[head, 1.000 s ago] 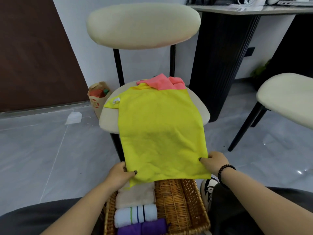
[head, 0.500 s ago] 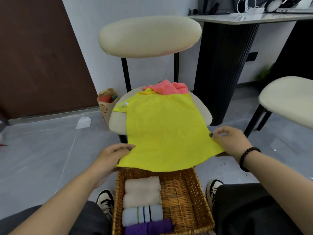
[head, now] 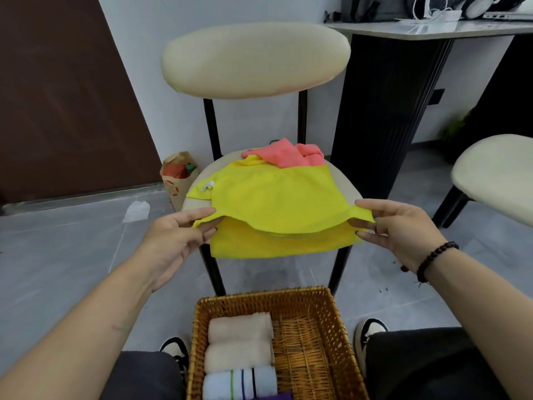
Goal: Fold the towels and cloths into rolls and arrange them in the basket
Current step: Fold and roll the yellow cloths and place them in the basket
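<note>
A yellow cloth (head: 274,197) lies on the cream chair seat (head: 344,187), its near edge lifted and folded back over itself. My left hand (head: 176,241) pinches the cloth's near left corner. My right hand (head: 398,226) pinches the near right corner. A crumpled pink cloth (head: 285,153) sits at the back of the seat, partly under the yellow one. Below, between my knees, a wicker basket (head: 331,342) holds two beige rolls (head: 239,342), a white striped roll (head: 239,382) and a purple roll (head: 274,396) in its left half.
The chair's padded backrest (head: 253,59) rises behind the cloths. A paper bag (head: 177,176) stands on the grey floor at the left. A second cream stool (head: 496,174) is at the right, and a dark table leg (head: 380,111) stands behind.
Both hands have lifted the yellow cloth's hanging near edge up and away from me, doubling it over on the seat. The view has tilted so more of the basket shows.
</note>
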Available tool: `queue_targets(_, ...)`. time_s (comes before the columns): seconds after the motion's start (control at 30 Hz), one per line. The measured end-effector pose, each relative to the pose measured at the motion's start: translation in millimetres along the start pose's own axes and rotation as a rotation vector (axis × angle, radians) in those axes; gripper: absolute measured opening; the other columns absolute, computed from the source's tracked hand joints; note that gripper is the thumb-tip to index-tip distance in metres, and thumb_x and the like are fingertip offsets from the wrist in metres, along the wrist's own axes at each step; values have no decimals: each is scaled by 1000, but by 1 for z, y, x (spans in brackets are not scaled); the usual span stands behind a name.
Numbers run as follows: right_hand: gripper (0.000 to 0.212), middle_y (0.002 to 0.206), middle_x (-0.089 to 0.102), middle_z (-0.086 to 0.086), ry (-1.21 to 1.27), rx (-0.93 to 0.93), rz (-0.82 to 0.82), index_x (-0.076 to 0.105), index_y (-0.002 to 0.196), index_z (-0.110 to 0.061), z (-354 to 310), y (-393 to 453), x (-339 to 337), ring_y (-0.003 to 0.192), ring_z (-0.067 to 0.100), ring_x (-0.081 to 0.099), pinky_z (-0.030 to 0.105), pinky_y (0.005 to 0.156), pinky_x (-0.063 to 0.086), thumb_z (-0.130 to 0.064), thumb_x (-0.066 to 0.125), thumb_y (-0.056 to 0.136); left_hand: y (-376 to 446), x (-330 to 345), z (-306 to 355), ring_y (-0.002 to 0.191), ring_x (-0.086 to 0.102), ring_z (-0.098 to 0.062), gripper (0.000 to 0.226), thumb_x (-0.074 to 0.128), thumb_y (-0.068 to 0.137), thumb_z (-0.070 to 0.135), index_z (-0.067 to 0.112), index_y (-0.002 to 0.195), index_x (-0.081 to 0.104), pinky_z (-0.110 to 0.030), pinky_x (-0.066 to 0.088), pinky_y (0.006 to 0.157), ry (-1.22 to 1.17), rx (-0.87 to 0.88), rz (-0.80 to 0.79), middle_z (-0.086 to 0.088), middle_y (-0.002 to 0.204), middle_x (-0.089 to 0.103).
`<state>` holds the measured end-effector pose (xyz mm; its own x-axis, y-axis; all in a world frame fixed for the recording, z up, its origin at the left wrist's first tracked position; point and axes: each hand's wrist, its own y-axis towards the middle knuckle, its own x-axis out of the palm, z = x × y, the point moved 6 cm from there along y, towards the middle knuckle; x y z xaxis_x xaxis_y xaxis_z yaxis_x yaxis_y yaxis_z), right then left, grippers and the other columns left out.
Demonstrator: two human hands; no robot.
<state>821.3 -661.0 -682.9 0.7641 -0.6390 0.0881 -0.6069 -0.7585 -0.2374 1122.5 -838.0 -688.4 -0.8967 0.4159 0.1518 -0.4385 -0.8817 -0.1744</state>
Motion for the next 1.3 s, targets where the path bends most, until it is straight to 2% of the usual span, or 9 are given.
queue_targets(0.1,35,104,65,7,-177,-72,38,68,103,-7,-9,20,3,86,19,70,26,66,60,18,51,86,20,1,5,100,68,-19,28,62,84,-9,11,101,71,-21,56,83,168,47,24,-11,107,71)
queue_targets(0.23,10,83,68,10,-425,-193,126,71,93,-5,-20,53,10,71,14,64,27,65,57,-11,65,88,50,3,12,81,72,-13,13,62,89,9,4,98,70,-23,58,77,241,68,44,-11,85,75)
queue_targets(0.37,32,73,60,19,-633,-331,277,68,80,4,-27,85,13,65,22,52,36,67,50,-27,64,89,83,-5,13,63,60,-8,17,60,94,21,10,84,68,-20,54,60,395,84,198,-3,74,62)
queue_targets(0.47,34,65,56,16,-734,-366,318,65,72,2,-33,104,17,56,20,46,27,56,44,-27,63,89,103,-9,13,70,51,-15,25,62,93,26,3,88,69,-30,42,67,481,108,251,-8,81,56)
queue_targets(0.63,41,55,40,8,-822,-392,276,48,60,2,-39,137,31,50,17,34,22,48,29,-21,61,91,131,-9,18,86,62,-34,24,60,93,26,6,86,71,-45,51,87,512,135,253,-22,92,67)
queue_targets(0.8,43,51,37,0,-757,-430,289,40,53,-12,-41,163,39,47,13,33,21,47,27,-17,59,92,156,-1,22,61,37,-18,37,52,97,21,4,66,43,-31,27,58,544,225,318,-7,63,39)
queue_targets(0.93,26,66,54,1,-679,-426,258,57,68,-16,-31,185,47,54,13,43,24,56,37,-19,58,93,170,9,14,63,38,-18,29,46,100,23,8,76,47,-33,23,52,619,242,365,-4,68,43)
queue_targets(1.1,9,104,61,-4,-752,-333,175,62,96,-25,-9,208,52,100,14,53,28,83,42,-25,65,88,188,15,6,79,50,-28,24,48,99,25,3,95,55,-31,32,58,824,262,330,-13,84,56)
queue_targets(1.3,14,93,62,-2,-779,-355,229,63,91,-19,-12,216,51,77,7,52,17,64,39,-33,62,90,200,9,3,80,47,-25,15,46,99,21,6,101,51,-34,25,55,900,263,377,-8,83,52)
